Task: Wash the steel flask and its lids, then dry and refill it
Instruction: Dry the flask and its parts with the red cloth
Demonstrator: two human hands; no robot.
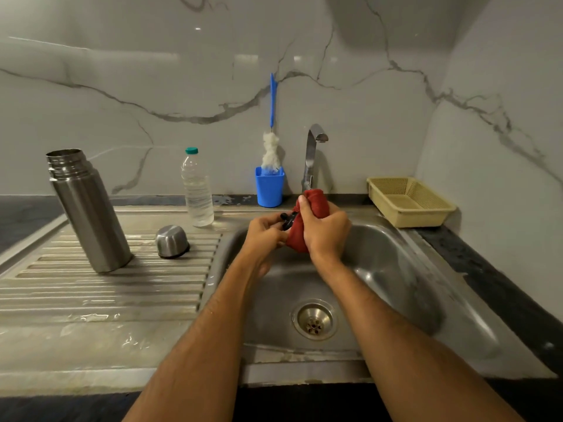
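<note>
Over the sink (396,257), my left hand (264,231) pinches the black lid (288,220); my right hand (326,229) grips the red cloth (315,204) wrapped round it.

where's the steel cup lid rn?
In the head view, the steel cup lid sits upside down on the ribbed drainboard, left of the sink, between the open steel flask and the water bottle.
</note>
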